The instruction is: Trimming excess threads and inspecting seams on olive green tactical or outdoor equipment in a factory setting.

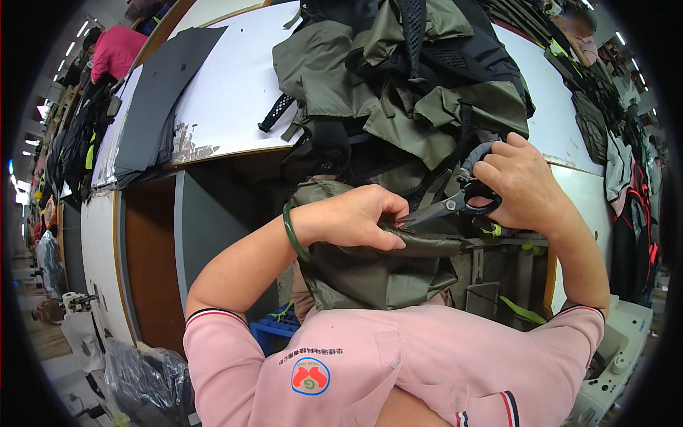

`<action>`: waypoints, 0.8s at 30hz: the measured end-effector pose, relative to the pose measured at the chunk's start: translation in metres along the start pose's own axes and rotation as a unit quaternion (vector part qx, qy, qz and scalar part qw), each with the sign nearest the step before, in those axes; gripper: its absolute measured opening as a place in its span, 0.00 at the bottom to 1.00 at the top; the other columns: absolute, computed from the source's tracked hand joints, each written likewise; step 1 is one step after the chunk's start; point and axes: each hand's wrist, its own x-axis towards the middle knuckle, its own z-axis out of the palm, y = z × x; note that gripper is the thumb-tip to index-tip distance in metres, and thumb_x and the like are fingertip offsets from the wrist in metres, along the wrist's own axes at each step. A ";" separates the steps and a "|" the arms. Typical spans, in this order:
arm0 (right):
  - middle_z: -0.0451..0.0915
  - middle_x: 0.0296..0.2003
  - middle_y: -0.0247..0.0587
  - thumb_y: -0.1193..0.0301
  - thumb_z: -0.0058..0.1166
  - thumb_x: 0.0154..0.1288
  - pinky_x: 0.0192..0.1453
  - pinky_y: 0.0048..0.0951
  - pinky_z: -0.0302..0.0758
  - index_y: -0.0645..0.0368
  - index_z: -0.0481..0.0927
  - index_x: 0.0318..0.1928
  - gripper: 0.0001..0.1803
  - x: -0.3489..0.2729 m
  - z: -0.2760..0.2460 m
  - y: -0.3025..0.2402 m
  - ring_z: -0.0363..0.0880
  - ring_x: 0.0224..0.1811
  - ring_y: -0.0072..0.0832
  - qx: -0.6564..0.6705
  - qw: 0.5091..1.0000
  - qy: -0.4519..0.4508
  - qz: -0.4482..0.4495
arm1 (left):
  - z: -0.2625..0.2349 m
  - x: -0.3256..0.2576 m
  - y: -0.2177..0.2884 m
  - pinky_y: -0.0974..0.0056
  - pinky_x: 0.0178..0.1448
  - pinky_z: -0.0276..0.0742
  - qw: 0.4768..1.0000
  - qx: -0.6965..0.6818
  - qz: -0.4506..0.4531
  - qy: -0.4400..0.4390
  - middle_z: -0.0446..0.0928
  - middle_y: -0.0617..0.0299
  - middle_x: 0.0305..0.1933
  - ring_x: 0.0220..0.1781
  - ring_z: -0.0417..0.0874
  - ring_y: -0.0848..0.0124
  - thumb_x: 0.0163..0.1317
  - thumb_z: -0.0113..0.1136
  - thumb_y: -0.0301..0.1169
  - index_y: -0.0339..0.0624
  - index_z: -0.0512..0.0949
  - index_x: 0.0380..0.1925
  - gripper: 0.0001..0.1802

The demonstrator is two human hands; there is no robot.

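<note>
Olive-green fabric of a bag hangs over the table's near edge onto my lap. My left hand pinches a fold of it, thumb on top, a green bangle at the wrist. In my right hand is a pair of scissors with dark handles and grey-wrapped loops. The blades point left, and their tips meet the fabric beside my left fingers. Whether the tips are inside the fold I cannot tell. More olive and black bag parts, with straps and mesh, lie piled beyond my hands.
Dark grey sheets lie stacked on the white table at left. Open shelving stands beneath. A blue crate is by my lap, a white sewing machine at lower right. A person in pink works at far left.
</note>
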 end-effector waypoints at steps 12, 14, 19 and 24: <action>0.74 0.23 0.34 0.69 0.70 0.40 0.40 0.33 0.67 0.55 0.73 0.25 0.16 0.006 0.002 0.006 0.74 0.31 0.33 0.010 1.000 -0.006 -0.026 | -0.001 0.002 -0.004 0.71 0.30 0.63 1.000 0.000 -0.003 -0.020 0.70 0.72 0.22 0.27 0.66 0.84 0.58 0.69 0.30 0.39 0.73 0.27 0.12; 0.74 0.23 0.33 0.69 0.69 0.40 0.41 0.33 0.67 0.55 0.73 0.25 0.16 0.007 0.004 0.006 0.74 0.31 0.33 0.007 1.000 -0.002 -0.030 | -0.001 0.003 -0.003 0.71 0.30 0.63 1.000 0.010 -0.006 -0.025 0.70 0.72 0.22 0.27 0.65 0.84 0.58 0.69 0.30 0.39 0.73 0.27 0.13; 0.75 0.22 0.31 0.68 0.69 0.41 0.41 0.32 0.66 0.54 0.71 0.24 0.16 0.010 0.004 0.004 0.73 0.31 0.31 -0.015 0.999 0.006 -0.048 | 0.000 0.003 -0.003 0.71 0.30 0.63 1.000 0.015 -0.003 -0.022 0.68 0.72 0.22 0.26 0.65 0.83 0.58 0.69 0.31 0.39 0.72 0.27 0.13; 0.74 0.21 0.31 0.68 0.69 0.42 0.40 0.32 0.66 0.54 0.71 0.23 0.16 0.010 0.006 0.005 0.73 0.30 0.31 -0.018 0.999 0.002 -0.051 | 0.000 0.002 -0.004 0.70 0.30 0.63 0.999 0.027 0.005 -0.017 0.68 0.71 0.22 0.26 0.64 0.83 0.57 0.69 0.31 0.38 0.72 0.27 0.14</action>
